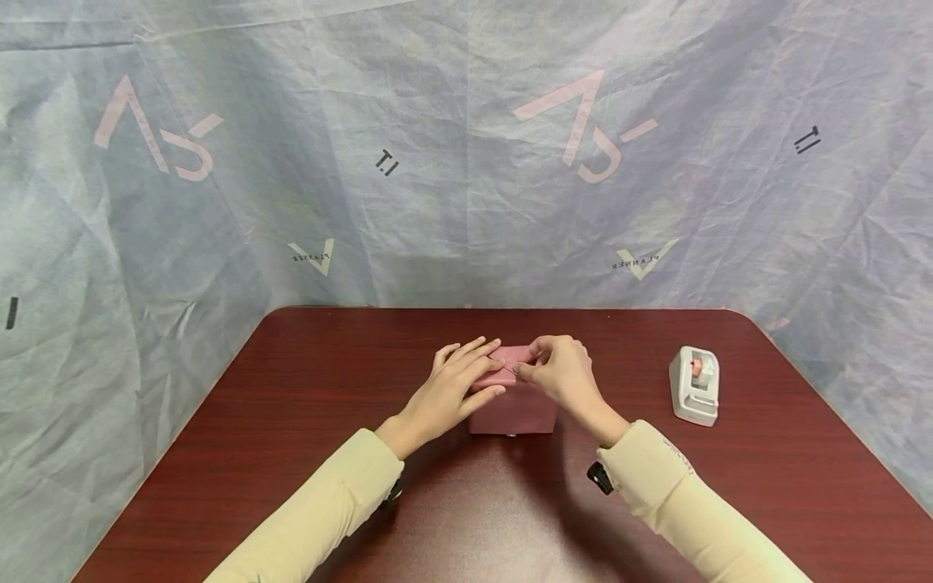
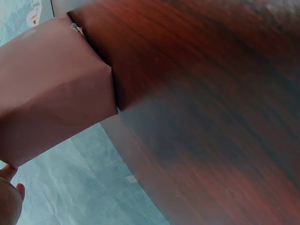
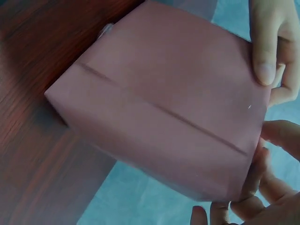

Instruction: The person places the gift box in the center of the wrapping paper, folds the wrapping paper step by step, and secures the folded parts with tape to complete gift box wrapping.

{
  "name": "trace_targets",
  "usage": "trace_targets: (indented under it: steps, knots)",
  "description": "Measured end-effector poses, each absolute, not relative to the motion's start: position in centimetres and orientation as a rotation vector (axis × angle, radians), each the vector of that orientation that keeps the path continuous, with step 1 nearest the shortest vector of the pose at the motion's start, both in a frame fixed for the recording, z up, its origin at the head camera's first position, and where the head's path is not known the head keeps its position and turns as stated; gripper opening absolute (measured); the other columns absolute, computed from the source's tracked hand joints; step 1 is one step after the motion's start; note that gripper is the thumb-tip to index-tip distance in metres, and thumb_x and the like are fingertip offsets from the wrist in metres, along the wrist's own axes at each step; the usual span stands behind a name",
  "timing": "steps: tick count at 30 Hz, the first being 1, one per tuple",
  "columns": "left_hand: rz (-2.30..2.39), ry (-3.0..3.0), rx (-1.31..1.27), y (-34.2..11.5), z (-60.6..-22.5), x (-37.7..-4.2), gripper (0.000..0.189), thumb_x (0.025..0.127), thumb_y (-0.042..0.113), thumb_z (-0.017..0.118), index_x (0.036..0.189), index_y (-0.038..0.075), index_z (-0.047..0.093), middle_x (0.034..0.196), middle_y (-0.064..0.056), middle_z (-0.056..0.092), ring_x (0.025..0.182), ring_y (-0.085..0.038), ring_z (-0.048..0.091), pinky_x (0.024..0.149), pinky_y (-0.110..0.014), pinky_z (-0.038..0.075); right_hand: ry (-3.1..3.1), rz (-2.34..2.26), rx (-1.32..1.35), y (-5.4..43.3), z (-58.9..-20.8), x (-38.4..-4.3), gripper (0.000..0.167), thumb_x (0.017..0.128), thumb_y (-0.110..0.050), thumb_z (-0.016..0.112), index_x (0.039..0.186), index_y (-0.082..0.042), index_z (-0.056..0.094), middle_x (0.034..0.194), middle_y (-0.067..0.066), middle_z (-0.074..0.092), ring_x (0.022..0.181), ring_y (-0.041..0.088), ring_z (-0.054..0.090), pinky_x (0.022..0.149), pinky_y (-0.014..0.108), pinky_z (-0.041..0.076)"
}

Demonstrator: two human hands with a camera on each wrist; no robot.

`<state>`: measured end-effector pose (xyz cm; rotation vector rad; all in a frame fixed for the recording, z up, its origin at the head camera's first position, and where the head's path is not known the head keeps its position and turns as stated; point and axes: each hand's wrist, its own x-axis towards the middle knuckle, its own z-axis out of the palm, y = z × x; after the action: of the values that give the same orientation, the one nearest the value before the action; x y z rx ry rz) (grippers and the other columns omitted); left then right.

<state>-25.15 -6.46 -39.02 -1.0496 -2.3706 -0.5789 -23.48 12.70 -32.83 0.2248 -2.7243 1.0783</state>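
Note:
A box wrapped in plain pink paper sits on the table, with creased paper folds on its top. My left hand rests on the left part of the top, its fingers extended and its thumb along the near edge. From the right, my right hand has its thumb and bent fingers on the top and far right edge. Its curled fingers show at the box's edge in the right wrist view. A small shiny spot shows by the right thumb; what it is cannot be made out. Clear tape sticks out at the box's lower edge.
A white tape dispenser with a pinkish roll core stands to the right on the dark red wooden table. Grey printed cloth hangs behind the table and along both sides.

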Motion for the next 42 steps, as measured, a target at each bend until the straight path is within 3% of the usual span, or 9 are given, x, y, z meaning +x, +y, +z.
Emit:
trace_targets:
  steps: [4, 9, 19, 22, 26, 29, 33, 42]
  knots:
    - [-0.569, -2.38, -1.055, -6.5, -39.0, -25.2, 0.033, 0.09, 0.041, 0.052, 0.114, 0.02, 0.059, 0.14, -0.002, 0.044, 0.134, -0.018, 0.035, 0.104, -0.046, 0.023, -2.636, 1.107, 0.317, 13.2, -33.4, -23.5, 0.011, 0.071, -0.015, 0.077, 0.07, -0.007, 0.07, 0.063, 0.003, 0.063, 0.062, 0.015, 0.053, 0.058, 0.025, 0.038]
    - [-0.563, -2.39, -1.059, -6.5, -38.9, -25.1, 0.034, 0.091, 0.043, 0.05, 0.115, 0.02, 0.058, 0.141, 0.0, 0.043, 0.134, -0.019, 0.034, 0.104, -0.046, 0.023, -2.549, 1.212, 0.442, 13.8, -34.0, -23.5, 0.008, 0.072, -0.012, 0.076, 0.078, -0.008, 0.073, 0.084, 0.009, 0.061, 0.084, 0.022, 0.053, 0.07, 0.03, 0.04]
    - [-0.584, -2.381, -1.065, -6.4, -38.9, -25.2, 0.033, 0.09, 0.041, 0.053, 0.114, 0.02, 0.059, 0.14, -0.001, 0.045, 0.133, -0.018, 0.035, 0.104, -0.046, 0.024, -2.556, 1.22, 0.518, 14.6, -34.9, -23.2, 0.011, 0.075, -0.012, 0.074, 0.086, -0.012, 0.075, 0.111, 0.012, 0.052, 0.107, 0.033, 0.031, 0.084, 0.041, 0.026]
    - [-0.567, -2.378, -1.068, -6.4, -38.9, -25.2, 0.034, 0.09, 0.042, 0.053, 0.115, 0.02, 0.059, 0.14, -0.002, 0.045, 0.133, -0.018, 0.035, 0.104, -0.046, 0.024, -2.6, 1.337, 0.51, 14.9, -35.0, -23.2, 0.019, 0.078, -0.015, 0.071, 0.096, -0.015, 0.073, 0.12, 0.012, 0.047, 0.114, 0.033, 0.026, 0.086, 0.042, 0.025]
    - [-0.564, -2.378, -1.068, -6.4, -38.9, -25.2, 0.034, 0.089, 0.042, 0.054, 0.115, 0.02, 0.059, 0.14, -0.001, 0.045, 0.133, -0.018, 0.036, 0.104, -0.046, 0.023, -2.622, 1.621, 0.512, 15.3, -35.0, -23.3, 0.035, 0.08, -0.014, 0.067, 0.116, -0.013, 0.063, 0.127, 0.011, 0.042, 0.121, 0.028, 0.028, 0.094, 0.04, 0.03]
    - [-0.574, -2.386, -1.066, -6.3, -38.8, -25.1, 0.033, 0.089, 0.041, 0.054, 0.115, 0.02, 0.059, 0.14, 0.0, 0.045, 0.133, -0.018, 0.036, 0.104, -0.046, 0.024, -2.593, 1.803, 0.481, 15.4, -35.0, -23.6, 0.046, 0.08, -0.01, 0.065, 0.125, -0.014, 0.054, 0.125, 0.012, 0.046, 0.115, 0.024, 0.041, 0.091, 0.035, 0.039]
    - [-0.578, -2.387, -1.055, -6.4, -38.9, -25.2, 0.034, 0.089, 0.04, 0.055, 0.116, 0.02, 0.059, 0.139, 0.0, 0.045, 0.133, -0.018, 0.036, 0.103, -0.046, 0.025, -2.603, 1.847, 0.394, 15.3, -35.0, -23.8, 0.058, 0.081, -0.012, 0.066, 0.133, -0.016, 0.042, 0.123, 0.014, 0.047, 0.106, 0.024, 0.047, 0.084, 0.031, 0.041]
    - [-0.663, -2.43, -1.069, -6.5, -38.8, -25.2, 0.043, 0.089, 0.045, 0.052, 0.124, 0.02, 0.051, 0.141, 0.001, 0.043, 0.135, -0.016, 0.033, 0.103, -0.046, 0.025, -2.696, 2.022, 0.087, 15.0, -34.9, -23.6, 0.083, 0.082, -0.021, 0.065, 0.143, -0.006, 0.011, 0.137, 0.018, 0.03, 0.122, 0.029, 0.039, 0.103, 0.044, 0.03]
